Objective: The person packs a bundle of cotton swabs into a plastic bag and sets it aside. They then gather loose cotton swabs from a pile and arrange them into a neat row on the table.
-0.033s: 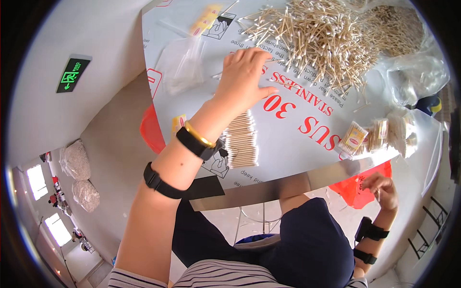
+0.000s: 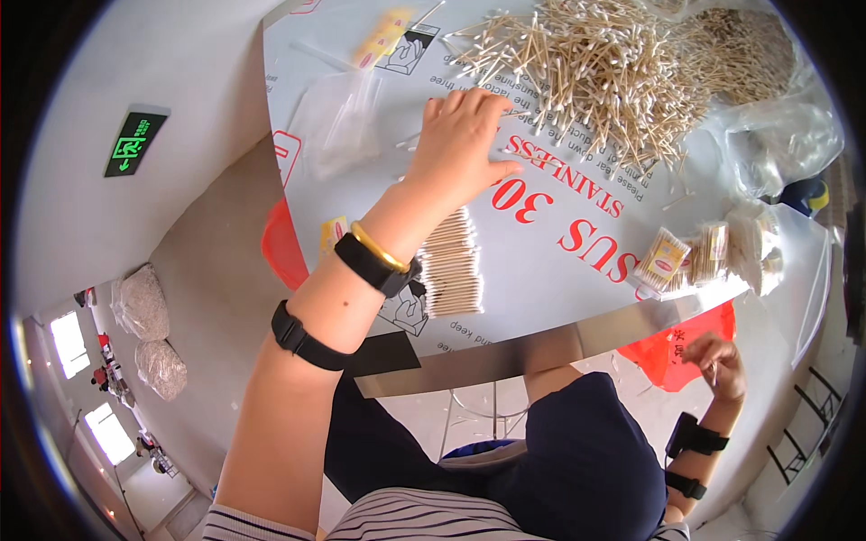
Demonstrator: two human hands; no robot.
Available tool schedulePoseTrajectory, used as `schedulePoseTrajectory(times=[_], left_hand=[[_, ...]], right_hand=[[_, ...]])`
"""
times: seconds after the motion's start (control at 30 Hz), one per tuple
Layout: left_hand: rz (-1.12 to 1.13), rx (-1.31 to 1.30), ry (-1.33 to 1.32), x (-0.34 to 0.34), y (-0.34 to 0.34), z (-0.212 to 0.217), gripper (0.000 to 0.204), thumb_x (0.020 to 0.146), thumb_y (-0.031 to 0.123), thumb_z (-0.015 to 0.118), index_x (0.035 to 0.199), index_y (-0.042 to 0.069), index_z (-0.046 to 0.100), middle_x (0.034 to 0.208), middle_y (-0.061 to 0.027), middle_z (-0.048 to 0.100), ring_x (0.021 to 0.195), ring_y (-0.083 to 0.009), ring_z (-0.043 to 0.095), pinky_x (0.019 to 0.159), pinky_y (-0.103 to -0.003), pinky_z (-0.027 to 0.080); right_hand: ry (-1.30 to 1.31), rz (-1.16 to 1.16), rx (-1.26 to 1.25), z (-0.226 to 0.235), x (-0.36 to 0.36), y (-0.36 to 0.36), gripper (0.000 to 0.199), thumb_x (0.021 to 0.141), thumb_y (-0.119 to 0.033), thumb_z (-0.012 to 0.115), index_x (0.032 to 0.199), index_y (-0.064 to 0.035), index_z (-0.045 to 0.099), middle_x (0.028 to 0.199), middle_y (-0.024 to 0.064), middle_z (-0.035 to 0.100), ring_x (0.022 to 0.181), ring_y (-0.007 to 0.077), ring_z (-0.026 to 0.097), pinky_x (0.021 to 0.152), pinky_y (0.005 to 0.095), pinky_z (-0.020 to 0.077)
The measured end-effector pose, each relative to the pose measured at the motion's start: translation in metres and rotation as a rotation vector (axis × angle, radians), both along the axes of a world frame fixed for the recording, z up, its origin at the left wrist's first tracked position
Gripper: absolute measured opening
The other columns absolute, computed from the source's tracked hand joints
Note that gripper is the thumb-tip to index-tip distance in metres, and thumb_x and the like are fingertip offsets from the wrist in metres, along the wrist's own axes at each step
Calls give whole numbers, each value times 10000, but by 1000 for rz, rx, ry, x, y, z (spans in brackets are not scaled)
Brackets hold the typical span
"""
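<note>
My left hand (image 2: pixel 462 140) reaches over the steel table with its thumb and fingers apart, palm down; its fingertips are partly hidden. Below its wrist lies a neat row of cotton swabs (image 2: pixel 454 270), side by side, its upper end covered by the hand. A large loose heap of cotton swabs (image 2: pixel 613 77) spreads just beyond, up to the right. Off the table's right front edge, my right hand (image 2: pixel 719 365) is raised with curled fingers. It pinches a thin pale stick that looks like a cotton swab.
Clear plastic bags (image 2: pixel 338 126) and yellow labels (image 2: pixel 383 38) lie at the far left. Filled swab packs (image 2: pixel 666 257) stand near the right edge, beside a clear bag (image 2: pixel 785 149). A red bag (image 2: pixel 672 347) hangs below that edge. Another red bag (image 2: pixel 285 245) shows at left.
</note>
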State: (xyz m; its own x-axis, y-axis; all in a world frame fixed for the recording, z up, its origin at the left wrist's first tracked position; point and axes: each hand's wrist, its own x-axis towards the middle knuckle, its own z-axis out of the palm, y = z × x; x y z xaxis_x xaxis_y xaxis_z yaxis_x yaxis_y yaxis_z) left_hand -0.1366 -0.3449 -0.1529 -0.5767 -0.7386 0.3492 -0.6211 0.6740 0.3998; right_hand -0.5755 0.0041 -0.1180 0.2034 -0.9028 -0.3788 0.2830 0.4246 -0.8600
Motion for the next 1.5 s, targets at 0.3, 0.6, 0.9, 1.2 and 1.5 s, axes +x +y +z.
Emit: schedulePoseTrajectory(times=[0.3, 0.6, 0.9, 1.2, 1.5], left_hand=[[-44, 237, -149, -17, -27, 1, 130, 824, 188, 817, 804, 156, 693, 824, 28, 694, 885, -174, 667, 998, -415, 358], [-312, 46, -389, 5, -48, 14, 98, 805, 126, 758, 785, 144, 664, 800, 44, 672, 857, -164, 654, 978, -372, 370], [-183, 126, -439, 26, -70, 19, 108, 829, 176, 753, 784, 140, 661, 781, 36, 662, 820, -167, 657, 951, -377, 357], [10, 232, -353, 80, -82, 21, 91, 863, 203, 769, 848, 124, 726, 809, 22, 710, 745, -156, 665, 981, -359, 375], [-81, 151, -182, 53, -54, 18, 115, 878, 203, 786, 947, 123, 741, 979, 2, 702, 963, -202, 661, 962, -384, 395]], right_hand=[[735, -911, 634, -100, -148, 214, 508, 1017, -462, 641, 1444, -187, 644, 1499, 9, 593, 1282, 223, 577, 1010, 403, 396], [964, -851, 623, -176, -127, 178, 333, 1015, -390, 647, 1281, -210, 735, 1242, -79, 711, 1003, 107, 599, 756, 284, 368], [1000, -758, 602, -189, -103, 157, 279, 1031, -361, 650, 1218, -185, 760, 1143, -88, 740, 893, 90, 598, 712, 267, 389], [982, -717, 597, -192, -103, 161, 278, 1037, -348, 643, 1214, -167, 759, 1118, -74, 753, 859, 87, 616, 698, 275, 397], [1004, -728, 571, -199, -94, 157, 220, 1036, -325, 647, 1135, -179, 778, 1008, -82, 745, 789, 67, 604, 636, 252, 372]])
